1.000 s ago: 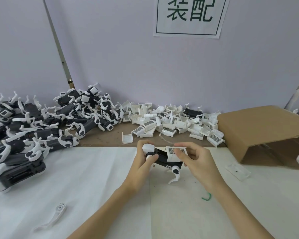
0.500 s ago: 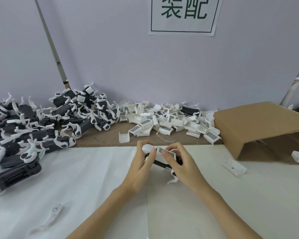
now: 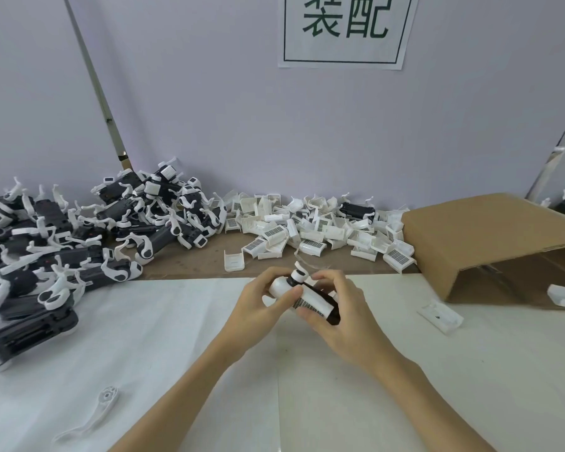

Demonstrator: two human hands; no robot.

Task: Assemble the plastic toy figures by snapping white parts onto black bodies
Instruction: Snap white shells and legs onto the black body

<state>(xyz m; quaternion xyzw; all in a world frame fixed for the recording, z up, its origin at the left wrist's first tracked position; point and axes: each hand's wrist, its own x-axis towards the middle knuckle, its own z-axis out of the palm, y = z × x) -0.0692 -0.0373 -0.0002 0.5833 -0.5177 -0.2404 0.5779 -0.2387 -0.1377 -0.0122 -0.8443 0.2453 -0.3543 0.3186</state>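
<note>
Both hands now hold the toy figure (image 3: 310, 296) a little higher above the white sheet (image 3: 144, 337) than half a second ago, and the white part (image 3: 312, 304) with the printed grid, which stood loose on top before, now lies flat along the black body (image 3: 328, 300). The left hand (image 3: 261, 301) grips the white rounded end of the figure, with the thumb curled over it. The right hand (image 3: 343, 308) wraps the black body from the right side, and its fingers are clamped on the body and the white part together. The figure is tilted, with one white leg pointing up to the far side. On the far left lies a pile of assembled figures (image 3: 79, 236). A heap of loose white parts (image 3: 313, 230) lies far in the middle. A cardboard box (image 3: 490, 236) lies on its side at the right. One single white leg piece (image 3: 92, 415) lies near left on the sheet.
</note>
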